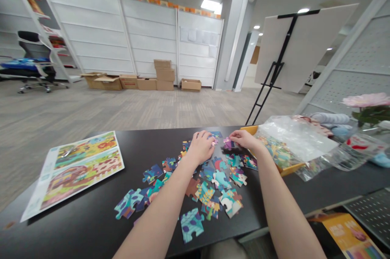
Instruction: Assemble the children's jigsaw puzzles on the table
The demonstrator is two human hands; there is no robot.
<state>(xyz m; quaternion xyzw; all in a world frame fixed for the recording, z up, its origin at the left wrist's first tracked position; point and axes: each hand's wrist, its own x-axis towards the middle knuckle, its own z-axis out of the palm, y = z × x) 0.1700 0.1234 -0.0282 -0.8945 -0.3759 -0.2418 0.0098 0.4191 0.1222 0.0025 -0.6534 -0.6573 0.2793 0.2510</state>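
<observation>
Between the thumb and fingers of my right hand (245, 139) is a purple puzzle piece (228, 143), raised slightly over the black table. My left hand (201, 147) is curled with its fingertips on a pink puzzle piece (214, 141), partly covered by the fingers. A blue puzzle piece (216, 134) lies just beyond it. Loose pieces in teal, blue and orange spread below my hands, among them a teal piece with leaves (191, 225) near the front edge and a yellow-leafed piece (204, 193). My left forearm hides some of them.
A printed picture board (82, 165) lies at the left of the table (143, 234). To the right stands a yellow box (294, 169) with plastic wrapping (300, 137) over it. A clear vase (359, 147) holds a pink flower (367, 100). An easel (272, 72) stands behind.
</observation>
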